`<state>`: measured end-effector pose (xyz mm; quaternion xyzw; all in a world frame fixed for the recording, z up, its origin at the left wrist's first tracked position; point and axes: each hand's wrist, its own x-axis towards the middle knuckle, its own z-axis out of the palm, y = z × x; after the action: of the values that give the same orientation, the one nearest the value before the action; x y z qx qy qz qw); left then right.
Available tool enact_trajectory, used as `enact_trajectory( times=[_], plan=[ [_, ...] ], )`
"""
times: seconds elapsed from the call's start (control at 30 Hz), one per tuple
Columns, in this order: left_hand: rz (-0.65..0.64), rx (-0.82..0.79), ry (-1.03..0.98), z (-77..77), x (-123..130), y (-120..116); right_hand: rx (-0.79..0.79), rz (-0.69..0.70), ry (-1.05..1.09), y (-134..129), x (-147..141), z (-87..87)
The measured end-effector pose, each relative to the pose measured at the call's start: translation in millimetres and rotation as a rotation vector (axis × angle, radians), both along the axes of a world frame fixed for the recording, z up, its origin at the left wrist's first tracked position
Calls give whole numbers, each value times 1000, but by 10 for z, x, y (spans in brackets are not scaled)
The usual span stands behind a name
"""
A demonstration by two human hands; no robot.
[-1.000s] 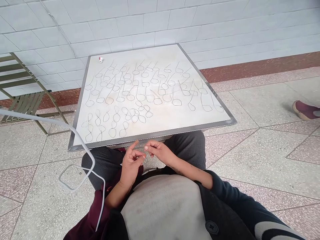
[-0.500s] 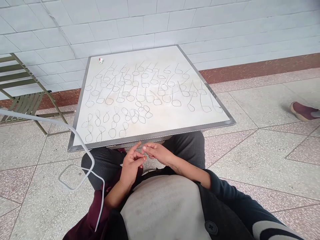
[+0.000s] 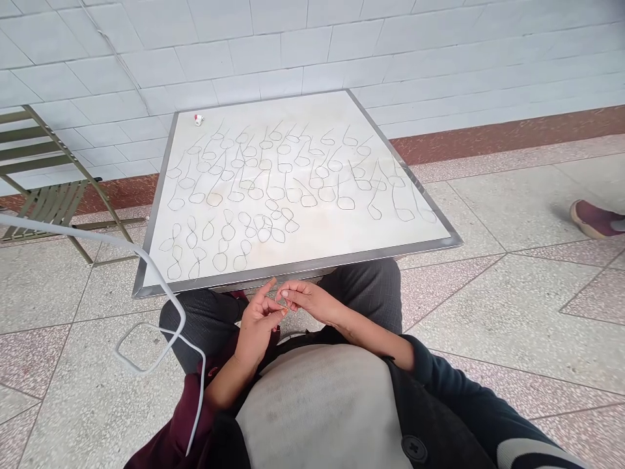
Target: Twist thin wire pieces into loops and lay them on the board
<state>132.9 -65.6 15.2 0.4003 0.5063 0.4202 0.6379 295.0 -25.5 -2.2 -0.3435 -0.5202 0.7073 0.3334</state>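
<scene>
Over my lap, just in front of the near edge of the white table (image 3: 332, 238), my two hands meet. My left hand (image 3: 257, 319) pinches a thin wire loop (image 3: 279, 298) between thumb and fingers, with its index finger stretched out. My right hand (image 3: 305, 298) comes in from the right and pinches the same thin loop at its fingertips. Part of the loop is hidden by the fingers. On the table lie several single wire loops with straight tails (image 3: 307, 199). Several figure-eight wire pieces (image 3: 221, 254) lie at its near left.
A small red and white object (image 3: 198, 120) sits at the table's far left corner. A folding chair (image 3: 53, 195) stands at left. A white cable (image 3: 151, 264) hangs at left front. A person's shoe (image 3: 593, 219) is at right.
My right hand's fingers have shifted slightly at the wire, and the small loop between the hands shows more clearly. My left hand stays nearly in place.
</scene>
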Motion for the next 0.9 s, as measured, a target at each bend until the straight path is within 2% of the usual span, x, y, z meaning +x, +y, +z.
enact_trajectory(
  times=[0.13,0.27,0.4,0.6,0.77,0.9],
  plan=[
    [31,-38,-17,4,4,29,107,-64,-118,14,-23,9],
    [82,-49,-64,15,12,38,146,-61,-101,28,-25,8],
    [44,-34,-64,19,17,35,172,-70,-106,36,-31,-1],
    [37,-10,-36,-2,25,60,355,-180,-240,44,-118,16],
    [134,-68,-122,20,28,65,213,-221,-165,33,-80,-18],
    [228,-65,-196,52,20,77,95,-148,-53,-58,-49,-119]
  ],
)
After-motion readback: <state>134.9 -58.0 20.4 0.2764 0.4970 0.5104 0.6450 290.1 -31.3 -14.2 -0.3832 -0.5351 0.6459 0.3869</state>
